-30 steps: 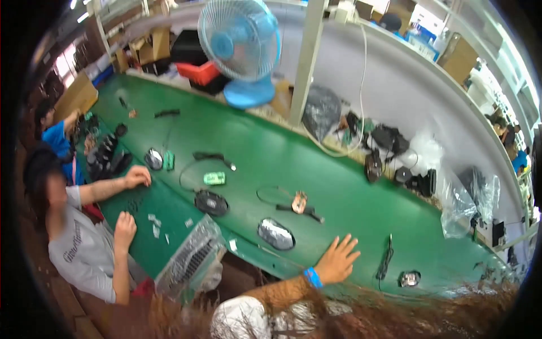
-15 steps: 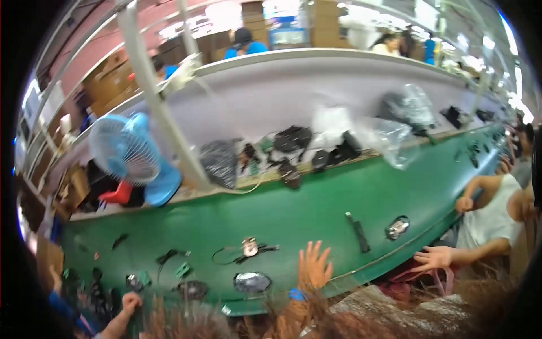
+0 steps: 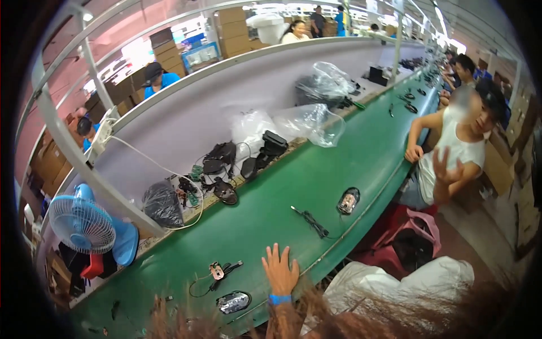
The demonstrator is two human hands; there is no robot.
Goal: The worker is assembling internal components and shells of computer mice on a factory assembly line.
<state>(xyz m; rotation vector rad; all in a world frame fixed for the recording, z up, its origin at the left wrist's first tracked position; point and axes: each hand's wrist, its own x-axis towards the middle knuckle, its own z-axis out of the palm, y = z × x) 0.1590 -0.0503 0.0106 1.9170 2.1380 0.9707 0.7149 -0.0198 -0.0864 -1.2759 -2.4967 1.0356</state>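
My left hand (image 3: 281, 272), with a blue band at the wrist, lies palm down on the green conveyor belt (image 3: 259, 220). Its fingers are spread and hold nothing. Just left of it sits an open computer mouse shell (image 3: 233, 302), dark-rimmed and shiny inside. A small copper-coloured part with a black cable (image 3: 217, 271) lies slightly farther off. To the right, beyond my fingers, are a bundled black cable (image 3: 310, 221) and another opened mouse (image 3: 349, 200) with its inner parts showing. My right hand is out of view.
A blue fan (image 3: 84, 223) stands at the left. Along the far ledge lie a black plastic bag (image 3: 162, 204), dark mouse parts (image 3: 220, 158) and clear plastic bags (image 3: 316, 124). At right, a co-worker (image 3: 457, 147) sits with one hand raised, near a red-pink bag (image 3: 403, 240).
The view has swung to the right, so the belt and its parts appear shifted left. The co-worker's outstretched hand has risen. My left hand remains spread.
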